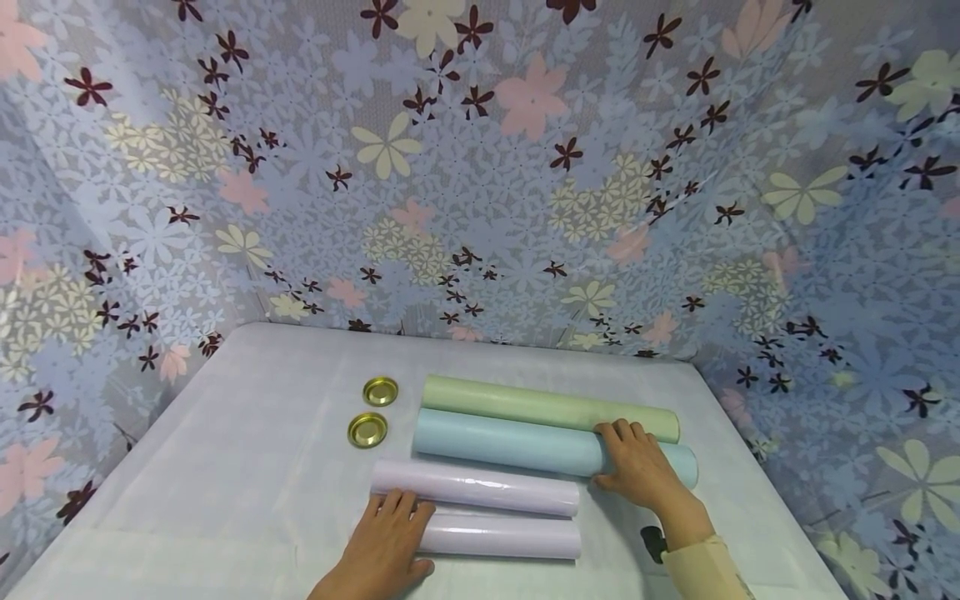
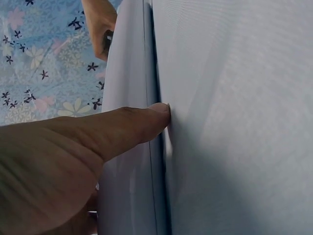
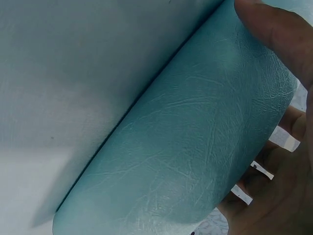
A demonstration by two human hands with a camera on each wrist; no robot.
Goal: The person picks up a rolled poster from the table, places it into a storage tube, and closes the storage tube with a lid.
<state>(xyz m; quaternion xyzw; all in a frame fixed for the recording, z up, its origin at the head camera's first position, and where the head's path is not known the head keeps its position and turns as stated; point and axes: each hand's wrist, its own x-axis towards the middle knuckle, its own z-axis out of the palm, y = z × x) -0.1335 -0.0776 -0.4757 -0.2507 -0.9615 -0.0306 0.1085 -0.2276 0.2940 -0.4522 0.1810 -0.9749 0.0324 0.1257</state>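
My left hand (image 1: 390, 533) lies across the left part of the nearer pale lavender roll (image 1: 498, 536). Its thumb (image 2: 142, 120) presses the near side of that roll, while the fingers reach over toward the second lavender roll (image 1: 476, 486) just behind. With my right hand (image 1: 637, 467) I grip the light blue roll (image 1: 510, 442) near its right end. In the right wrist view its creased blue surface (image 3: 166, 142) sits between thumb and spread fingers. A light green roll (image 1: 540, 406) lies along the far side of the blue one, close to my right fingertips.
Two small round gold dishes or lids (image 1: 380, 391) stand left of the rolls. A pale cloth covers the table (image 1: 247, 433). Floral fabric (image 1: 465, 183) hangs behind and along both sides. A small dark object (image 1: 653, 543) is beside my right wrist.
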